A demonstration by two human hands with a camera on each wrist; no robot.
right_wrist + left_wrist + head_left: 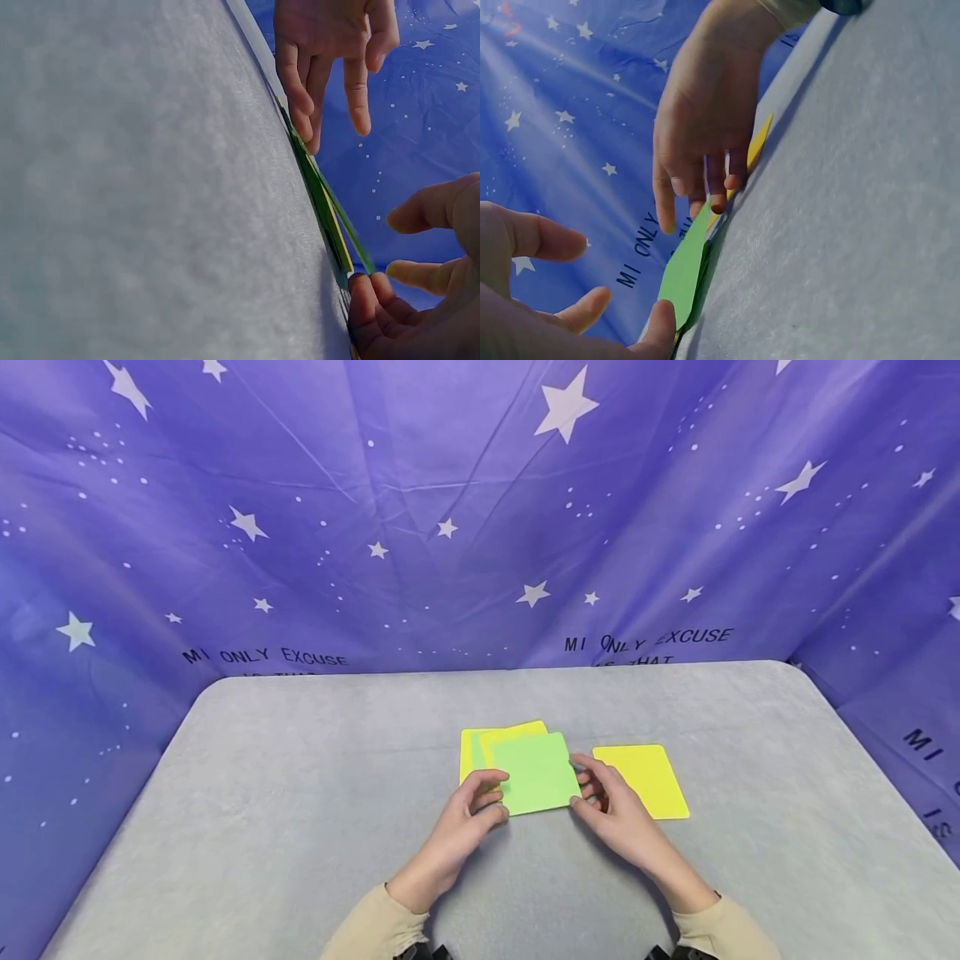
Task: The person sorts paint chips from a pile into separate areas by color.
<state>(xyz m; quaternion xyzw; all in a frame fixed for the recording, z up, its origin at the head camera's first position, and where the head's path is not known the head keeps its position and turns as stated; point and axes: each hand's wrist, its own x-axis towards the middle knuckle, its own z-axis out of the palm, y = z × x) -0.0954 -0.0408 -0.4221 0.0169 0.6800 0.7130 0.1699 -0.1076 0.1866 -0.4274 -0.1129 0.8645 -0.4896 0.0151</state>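
"Where is the flat, light-green card with rounded corners (538, 772)?"

"Just below and right of the middle of the head view, between the two hands. It overlaps a loose pile behind it: a yellow card (525, 729) at the top, a second green card (477, 752) showing as a strip, and another yellow card (467, 747) at the left edge."

"And the hands?"

"The left hand (467, 810) touches the light-green card's left side, the right hand (615, 810) its right side. Both are loosely bent, thumb and fingers well apart, with fingertips at the edges."

"Is the card flat on the pile?"

"No, it tilts. In the right wrist view there is a gap under it toward the right hand."

"Anything else?"

"A single bright-yellow card (651, 781) lies right of the pile, partly behind the right hand, on the mottled grey counter (300, 793). A purple-blue cloth with white stars (420, 443) fills the upper half."
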